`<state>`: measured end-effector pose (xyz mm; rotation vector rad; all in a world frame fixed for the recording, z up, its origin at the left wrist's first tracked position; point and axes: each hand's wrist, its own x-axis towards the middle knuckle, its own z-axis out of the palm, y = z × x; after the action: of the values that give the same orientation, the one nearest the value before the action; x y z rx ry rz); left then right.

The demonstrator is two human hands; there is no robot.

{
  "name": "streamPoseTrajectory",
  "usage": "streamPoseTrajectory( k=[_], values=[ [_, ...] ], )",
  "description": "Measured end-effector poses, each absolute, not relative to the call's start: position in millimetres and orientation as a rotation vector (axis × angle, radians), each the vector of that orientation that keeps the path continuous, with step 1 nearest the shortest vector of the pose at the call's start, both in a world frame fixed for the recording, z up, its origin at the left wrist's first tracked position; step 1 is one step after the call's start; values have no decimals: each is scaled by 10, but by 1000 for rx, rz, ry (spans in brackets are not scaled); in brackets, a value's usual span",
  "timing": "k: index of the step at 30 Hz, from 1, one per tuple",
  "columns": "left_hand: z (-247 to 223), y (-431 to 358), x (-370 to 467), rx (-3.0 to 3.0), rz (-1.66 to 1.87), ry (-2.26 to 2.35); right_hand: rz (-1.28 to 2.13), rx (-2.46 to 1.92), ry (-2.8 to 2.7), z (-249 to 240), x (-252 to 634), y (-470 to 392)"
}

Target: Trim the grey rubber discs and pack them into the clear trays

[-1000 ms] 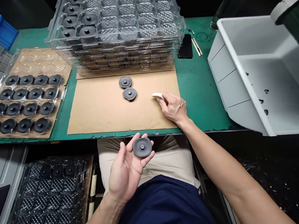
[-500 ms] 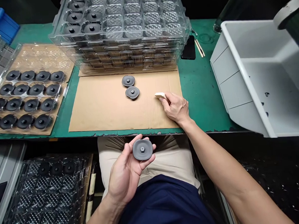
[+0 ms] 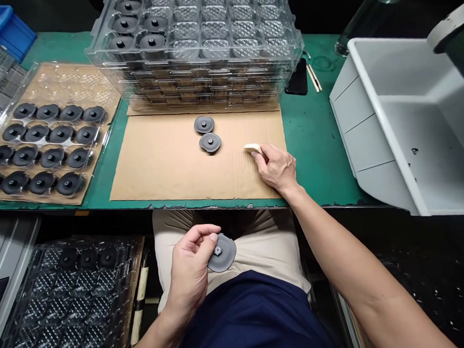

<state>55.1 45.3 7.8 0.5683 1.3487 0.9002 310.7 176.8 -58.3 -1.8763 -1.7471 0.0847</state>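
Above my lap, my left hand pinches a dark grey disc with a small hub by its upper left edge. The hub faces up towards me. My right hand rests on the right part of the cardboard sheet, closed around a small cream-coloured block whose end sticks out to the left. Left of that block, two more discs lie one behind the other on the cardboard, a rear disc and a front disc.
A stack of clear plastic trays stands behind the cardboard, its top one partly filled with discs. On the left lies another disc-filled tray. A grey bin stands right, near a black phone. More trays sit lower left.
My left hand has turned from holding the disc on spread fingers to pinching its edge, and the disc is lower and tilted. My right hand stays in place with the block.
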Motion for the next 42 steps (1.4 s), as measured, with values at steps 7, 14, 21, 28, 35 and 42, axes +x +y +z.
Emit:
streamPoseTrajectory(
  k=[7,14,21,28,35,42],
  values=[
    [87,380,508,792,949,1379,83,-1882,-1743,-577,3100,1764],
    [96,355,490,896,1042,1404,86,-1888,-1749,-570,3101,1764],
    [130,383,541,853,1053,1440,95,-1891,-1747,-562,3098,1762],
    [191,452,572,526,973,1354,103,-1898,-1755,-544,3092,1753],
    [235,474,622,478,998,1294,101,-1873,-1768,-565,3100,1752],
    [201,512,657,471,1029,1295,93,-1871,-1781,-595,3119,1768]
  ],
)
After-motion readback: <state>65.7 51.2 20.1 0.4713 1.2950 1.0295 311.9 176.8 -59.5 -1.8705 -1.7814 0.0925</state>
